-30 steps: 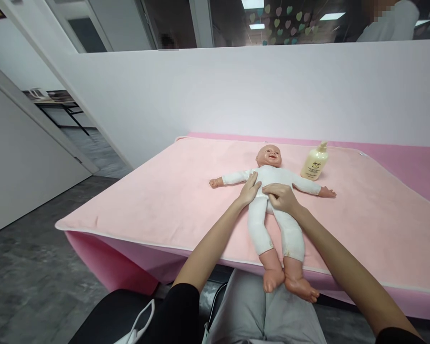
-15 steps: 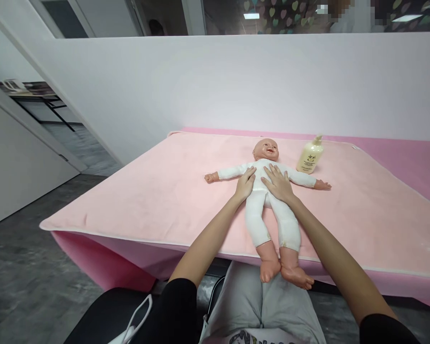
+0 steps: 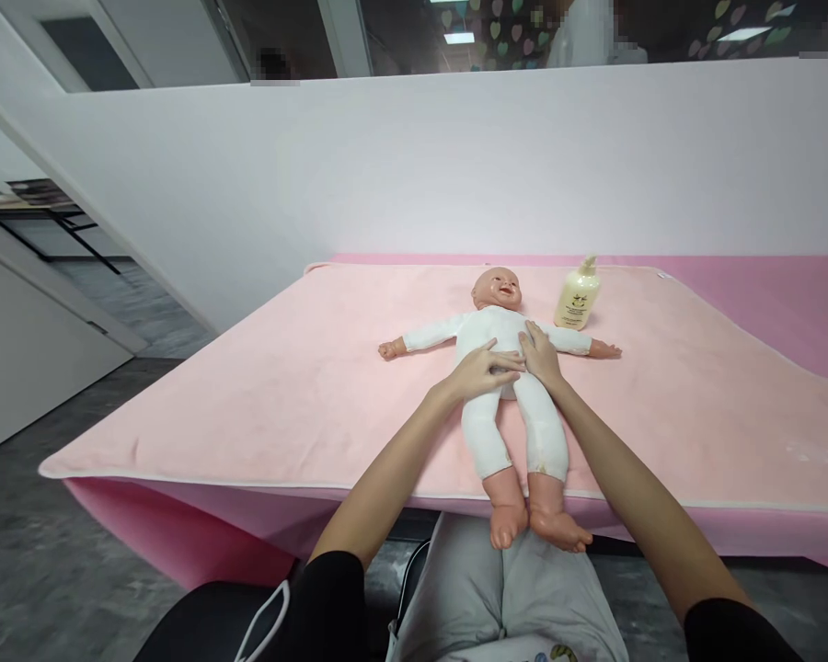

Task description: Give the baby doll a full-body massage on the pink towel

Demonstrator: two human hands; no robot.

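Observation:
A baby doll (image 3: 495,322) with a white cloth body lies on its back on a pink blanket (image 3: 304,386). Its arms are stretched out to both sides, and its feet hang past the near edge. Across the doll's lower belly lies my left hand (image 3: 484,370), its fingers spread and pointing right. My right hand (image 3: 541,354) rests along the doll's side, on the right of its trunk, fingers stretched toward the chest. Both hands touch the doll without gripping it. Beyond the doll's right-hand arm stands a pale yellow pump bottle (image 3: 577,296).
A white wall (image 3: 414,165) rises behind the table, with a window above it. Darker pink cloth (image 3: 765,294) shows beneath the blanket. At the lower left is a black chair (image 3: 193,625) with a white cord (image 3: 266,621). A person's white clothing (image 3: 583,32) shows through the window.
My left hand has moved from the doll's side across its lower belly. My right hand has shifted toward the doll's right-hand flank. The whole view has shifted slightly.

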